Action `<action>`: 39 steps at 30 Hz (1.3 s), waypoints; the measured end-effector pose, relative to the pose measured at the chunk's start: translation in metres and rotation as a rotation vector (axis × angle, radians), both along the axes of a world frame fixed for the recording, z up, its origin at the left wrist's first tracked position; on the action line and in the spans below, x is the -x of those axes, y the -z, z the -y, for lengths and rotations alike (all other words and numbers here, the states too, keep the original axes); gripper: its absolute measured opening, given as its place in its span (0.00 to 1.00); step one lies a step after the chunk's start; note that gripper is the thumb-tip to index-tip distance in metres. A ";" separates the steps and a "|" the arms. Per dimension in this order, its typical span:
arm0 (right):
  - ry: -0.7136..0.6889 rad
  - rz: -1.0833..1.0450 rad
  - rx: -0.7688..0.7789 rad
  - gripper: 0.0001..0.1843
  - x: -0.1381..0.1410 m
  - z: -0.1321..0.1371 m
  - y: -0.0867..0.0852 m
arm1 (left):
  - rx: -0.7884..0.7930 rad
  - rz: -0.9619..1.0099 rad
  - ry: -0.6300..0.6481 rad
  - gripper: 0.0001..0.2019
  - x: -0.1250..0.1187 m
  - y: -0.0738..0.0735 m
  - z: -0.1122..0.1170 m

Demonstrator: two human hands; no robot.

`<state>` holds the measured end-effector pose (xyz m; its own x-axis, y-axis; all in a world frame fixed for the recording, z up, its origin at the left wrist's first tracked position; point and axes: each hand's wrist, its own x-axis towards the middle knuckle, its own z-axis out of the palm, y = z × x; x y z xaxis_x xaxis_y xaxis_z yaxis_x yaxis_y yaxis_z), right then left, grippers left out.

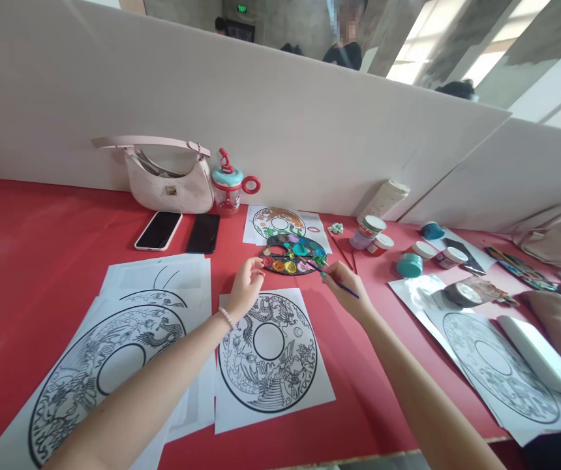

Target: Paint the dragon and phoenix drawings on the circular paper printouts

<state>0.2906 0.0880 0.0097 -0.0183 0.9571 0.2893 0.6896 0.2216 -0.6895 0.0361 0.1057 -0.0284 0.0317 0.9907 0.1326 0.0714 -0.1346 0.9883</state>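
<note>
My right hand [348,290] grips a thin dark blue paintbrush [316,267]. The brush tip is over the lower right wells of a dark paint palette [294,249] full of bright colours. Loosely curled, my left hand [247,284] is by the palette's left edge, its fingers a little apart; whether they touch the palette I cannot tell. Below both hands lies a sheet with an uncoloured ring design [269,385] of a dragon and a phoenix. Behind the palette, a partly coloured sheet [279,222] shows orange and green areas.
More line-art sheets [128,378] lie left. Two phones [158,230], a pale handbag [170,189] and a lidded cup [228,189] stand along the wall. Paint jars [367,232] sit to the right. Another person's hand [549,310] is at far right, near a white device [542,356].
</note>
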 end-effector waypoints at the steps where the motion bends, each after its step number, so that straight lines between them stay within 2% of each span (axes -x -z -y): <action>1: -0.012 -0.009 -0.008 0.08 0.002 -0.001 0.002 | -0.002 0.001 0.000 0.14 0.000 0.001 0.000; 7: 0.025 -0.157 -0.060 0.16 -0.001 -0.011 0.001 | -0.006 0.004 0.007 0.14 0.000 0.002 -0.001; 9: 0.104 -0.161 -0.092 0.18 -0.012 -0.022 -0.002 | -0.006 0.003 0.006 0.14 0.000 0.001 0.000; 10: 0.193 -0.142 -0.118 0.17 -0.019 -0.030 -0.003 | -0.004 0.002 0.006 0.14 0.000 0.001 0.000; 13: 0.355 -0.095 -0.157 0.13 -0.044 -0.057 -0.006 | 0.004 0.003 0.009 0.14 -0.001 0.000 0.000; 16: 0.438 -0.013 -0.168 0.10 -0.065 -0.085 -0.008 | 0.005 0.004 0.009 0.14 -0.001 0.001 0.000; 20: 0.436 0.077 -0.155 0.08 -0.079 -0.111 -0.004 | -0.001 0.006 0.007 0.15 -0.001 0.003 0.000; 24: 0.451 0.139 -0.129 0.09 -0.084 -0.123 0.005 | -0.005 0.004 0.007 0.15 -0.001 0.003 0.001; 30: 0.477 0.158 -0.102 0.09 -0.092 -0.132 0.015 | -0.006 -0.005 0.013 0.14 -0.001 0.001 0.002; 35: 0.425 0.127 -0.117 0.11 -0.102 -0.138 0.010 | -0.002 0.000 0.012 0.15 -0.001 0.000 0.002; 39: 0.357 0.056 -0.167 0.09 -0.107 -0.129 0.007 | -0.002 0.000 0.009 0.15 -0.001 0.000 0.002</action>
<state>0.3976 0.2168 0.0028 0.2867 0.8459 0.4496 0.7791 0.0673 -0.6233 0.0373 0.1038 -0.0288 0.0408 0.9900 0.1350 0.0699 -0.1376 0.9880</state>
